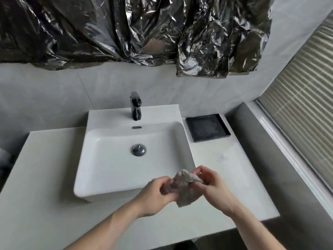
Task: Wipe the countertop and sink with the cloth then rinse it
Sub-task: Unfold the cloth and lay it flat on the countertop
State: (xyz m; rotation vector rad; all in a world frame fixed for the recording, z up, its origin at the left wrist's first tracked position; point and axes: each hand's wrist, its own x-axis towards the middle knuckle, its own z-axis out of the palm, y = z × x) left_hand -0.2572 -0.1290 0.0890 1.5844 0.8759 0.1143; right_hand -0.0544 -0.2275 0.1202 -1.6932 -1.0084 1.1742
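Note:
A crumpled grey-beige cloth [183, 188] is bunched between both hands above the front right corner of the white sink [111, 170]. My left hand [155, 197] grips its left side with curled fingers. My right hand [212, 186] pinches its upper right edge. The white countertop [45, 177] runs on both sides of the sink. A black faucet [136, 106] stands at the back of the basin, with no water running. The chrome drain plug [138, 149] sits in the middle of the basin.
A black rectangular tray [207, 128] lies on the counter at the back right. Crumpled dark plastic sheeting [126, 29] covers the wall above. A window with blinds [306, 109] and a grey ledge bound the right side.

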